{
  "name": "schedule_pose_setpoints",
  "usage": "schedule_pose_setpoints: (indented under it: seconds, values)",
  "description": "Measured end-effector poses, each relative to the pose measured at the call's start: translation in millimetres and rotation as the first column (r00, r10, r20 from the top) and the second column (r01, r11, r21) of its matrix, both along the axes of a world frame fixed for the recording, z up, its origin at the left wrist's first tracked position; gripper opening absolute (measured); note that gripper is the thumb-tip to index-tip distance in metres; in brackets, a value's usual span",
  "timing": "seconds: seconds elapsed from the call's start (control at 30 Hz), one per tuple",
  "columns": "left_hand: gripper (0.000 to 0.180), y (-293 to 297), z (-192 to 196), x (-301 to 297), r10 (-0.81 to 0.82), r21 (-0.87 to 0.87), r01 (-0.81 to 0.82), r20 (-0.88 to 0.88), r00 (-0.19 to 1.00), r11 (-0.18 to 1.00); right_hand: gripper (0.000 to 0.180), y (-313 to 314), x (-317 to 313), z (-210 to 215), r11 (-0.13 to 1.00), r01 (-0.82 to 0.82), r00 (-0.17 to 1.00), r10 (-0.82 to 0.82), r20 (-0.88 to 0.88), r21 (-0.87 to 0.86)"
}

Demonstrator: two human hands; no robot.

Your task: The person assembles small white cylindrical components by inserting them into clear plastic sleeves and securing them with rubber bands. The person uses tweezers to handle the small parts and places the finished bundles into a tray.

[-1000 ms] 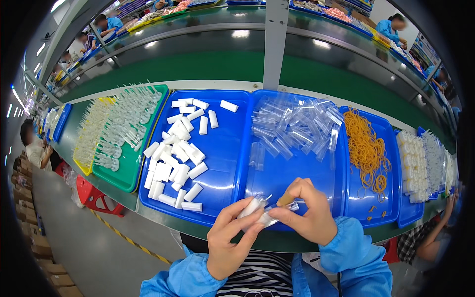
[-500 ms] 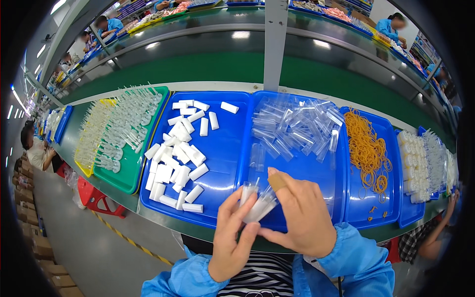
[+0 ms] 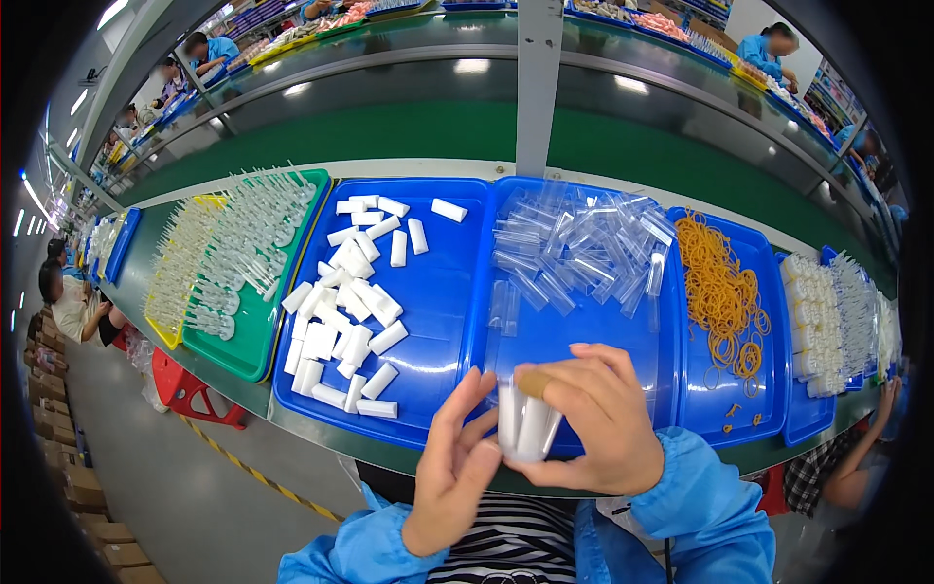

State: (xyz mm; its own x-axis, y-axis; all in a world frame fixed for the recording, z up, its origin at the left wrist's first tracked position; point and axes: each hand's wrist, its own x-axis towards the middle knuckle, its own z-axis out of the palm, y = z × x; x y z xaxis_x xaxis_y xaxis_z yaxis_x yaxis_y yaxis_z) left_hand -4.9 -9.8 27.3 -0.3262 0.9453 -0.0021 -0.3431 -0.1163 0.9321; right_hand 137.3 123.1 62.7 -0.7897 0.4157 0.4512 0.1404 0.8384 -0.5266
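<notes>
Green benchtop (image 3: 156,234) in the head view carries a blue tray (image 3: 545,341) of clear sleeves (image 3: 584,243). Over its near edge, a bundle of white pieces in clear plastic (image 3: 533,423) sits between the 2 hands, long axis running roughly near to far. The right hand (image 3: 613,419), nearer, grips it from the right; the left hand (image 3: 452,467) is part-curled at its left, thumb and fingers apart, contact unclear.
</notes>
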Motion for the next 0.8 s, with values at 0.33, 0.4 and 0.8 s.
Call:
schedule_pose_setpoints:
  seconds: [0.33, 0.4, 0.8]
  values:
    - [0.051, 4, 0, -14, -0.166, -0.269, 0.257, 0.317, 0.934, 0.928, 0.070, -1, 6, -9, 0.983, -0.091, 0.995, 0.097, 0.027, -0.162]
    - [0.051, 8, 1, -9, -0.181, -0.262, 0.301, 0.399, 0.899, 0.917, 0.070, 2, 15, -7, 0.989, -0.099, 0.992, 0.106, 0.066, -0.108]
    - [0.034, 21, 8, 22, -0.382, -0.170, 0.614, 0.648, 0.659, 0.771, 0.065, -18, 48, -17, 0.981, -0.128, 0.990, 0.118, -0.077, -0.148]
